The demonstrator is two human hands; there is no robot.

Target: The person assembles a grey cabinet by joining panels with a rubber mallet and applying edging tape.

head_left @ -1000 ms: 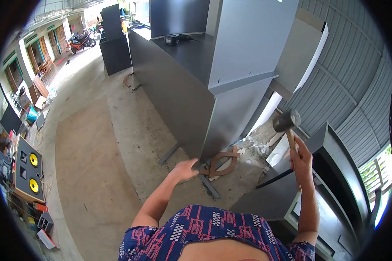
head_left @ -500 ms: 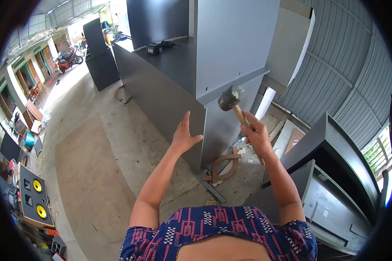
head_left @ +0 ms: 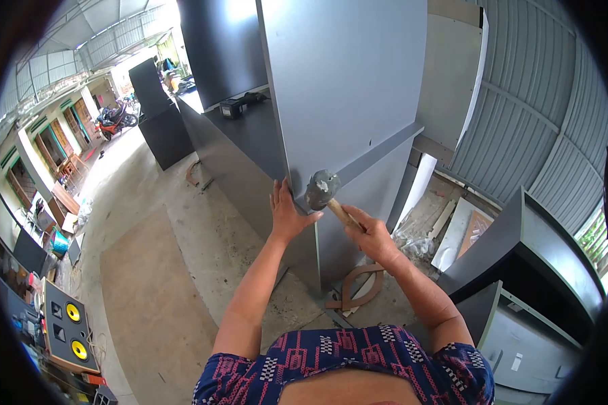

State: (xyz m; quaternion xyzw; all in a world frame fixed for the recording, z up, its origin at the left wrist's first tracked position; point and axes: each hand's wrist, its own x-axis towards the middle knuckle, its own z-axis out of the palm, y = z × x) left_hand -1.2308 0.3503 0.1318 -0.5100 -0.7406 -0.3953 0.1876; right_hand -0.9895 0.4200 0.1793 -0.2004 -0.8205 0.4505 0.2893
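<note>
A large grey cabinet [head_left: 351,88] stands in front of me, with a tall upright panel above a lower base. My left hand [head_left: 289,217] rests against the cabinet's near corner, fingers apart and nothing held. In my right hand [head_left: 370,236] is a mallet [head_left: 323,188] with a dark, worn head and a wooden handle. The mallet head is at the corner, just right of my left hand's fingers; whether it touches the panel I cannot tell. A dark power tool [head_left: 232,109] lies on the cabinet's flat top behind the panel.
Brown curved frame pieces [head_left: 360,287] lie on the floor by the cabinet's foot. Dark curved furniture parts [head_left: 507,250] stand at the right. A speaker box [head_left: 67,324] with yellow cones is at the lower left. A motorbike [head_left: 117,120] stands far left.
My left hand has moved onto the cabinet corner. The mallet in my right hand has moved left and down to that corner. The view has shifted a little.
</note>
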